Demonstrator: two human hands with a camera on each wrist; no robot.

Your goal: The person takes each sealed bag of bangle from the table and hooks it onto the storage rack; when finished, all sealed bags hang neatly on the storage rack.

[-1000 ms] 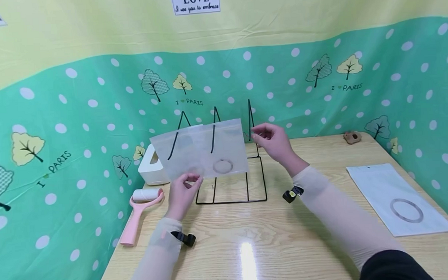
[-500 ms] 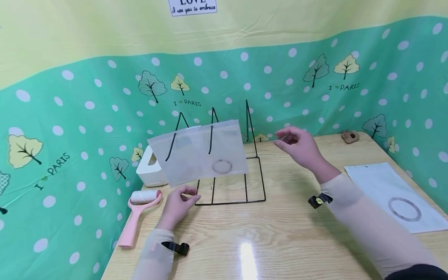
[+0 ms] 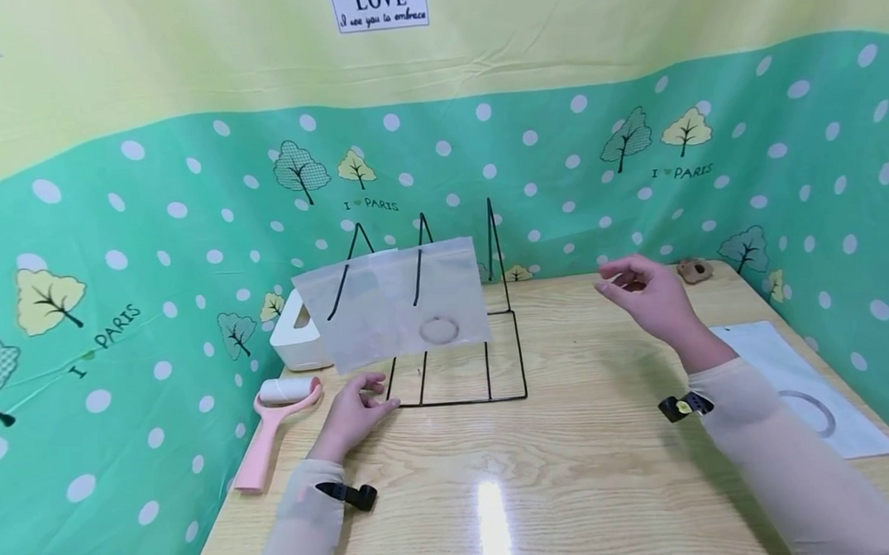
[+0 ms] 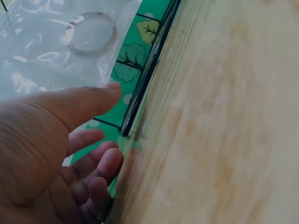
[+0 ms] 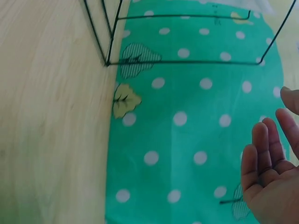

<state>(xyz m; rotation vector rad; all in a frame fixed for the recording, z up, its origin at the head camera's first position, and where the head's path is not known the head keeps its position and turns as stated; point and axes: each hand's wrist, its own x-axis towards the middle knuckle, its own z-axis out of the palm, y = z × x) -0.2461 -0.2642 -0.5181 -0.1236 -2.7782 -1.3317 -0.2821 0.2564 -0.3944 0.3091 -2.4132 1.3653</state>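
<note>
Translucent plastic zip bags [image 3: 445, 290], overlapping each other, hang across the left and middle prongs of a black wire rack [image 3: 521, 357]. A grey ring shows on the right-hand bag. My left hand [image 3: 349, 414] is held below the bags, at the rack's front left corner, fingers loosely curled around nothing. In the left wrist view its thumb lies just under the bag [image 4: 32, 37], apart from the rack's dark bar [image 4: 152, 70]. Well to the right of the rack, my right hand [image 3: 650, 297] is in the air with relaxed fingers, holding nothing.
A pink-handled lint roller [image 3: 261, 443] lies on the left of the wooden table [image 3: 573, 487]. Behind it stands a white box [image 3: 299, 350] with an opening. A white bag [image 3: 753, 351] lies at right, partly behind my right forearm. A small brown object [image 3: 695, 271] sits at the back.
My left hand has dropped away from the bags' lower edge towards the rack's front corner. My right hand has moved off to the right, away from the rack. The bags stay hanging.
</note>
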